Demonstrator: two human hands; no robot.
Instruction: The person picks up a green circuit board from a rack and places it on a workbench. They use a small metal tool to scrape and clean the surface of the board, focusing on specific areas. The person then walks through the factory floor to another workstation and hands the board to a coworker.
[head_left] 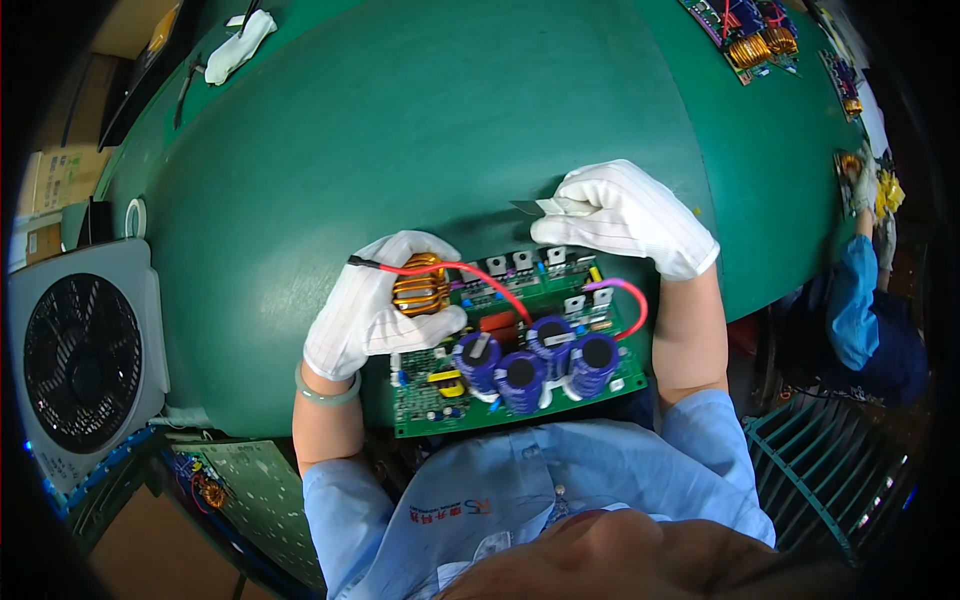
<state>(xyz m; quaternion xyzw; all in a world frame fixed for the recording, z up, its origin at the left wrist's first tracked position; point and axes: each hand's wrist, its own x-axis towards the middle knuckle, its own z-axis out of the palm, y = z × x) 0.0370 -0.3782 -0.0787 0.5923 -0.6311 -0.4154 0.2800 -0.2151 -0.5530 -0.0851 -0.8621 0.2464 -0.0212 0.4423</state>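
Now, left grip clasps a copper coil; right grip pinches a grey strip.

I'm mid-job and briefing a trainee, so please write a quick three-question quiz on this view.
1. True or false: the right hand is holding the red wire.
2. Which part sits between the left hand's thumb and fingers?
A) a purple cylinder
B) the copper-coloured coil
C) the fan
3. How many purple cylinders stand on the green circuit board?

Key: 1. False; it pinches a thin flat piece. 2. B. 3. Four.
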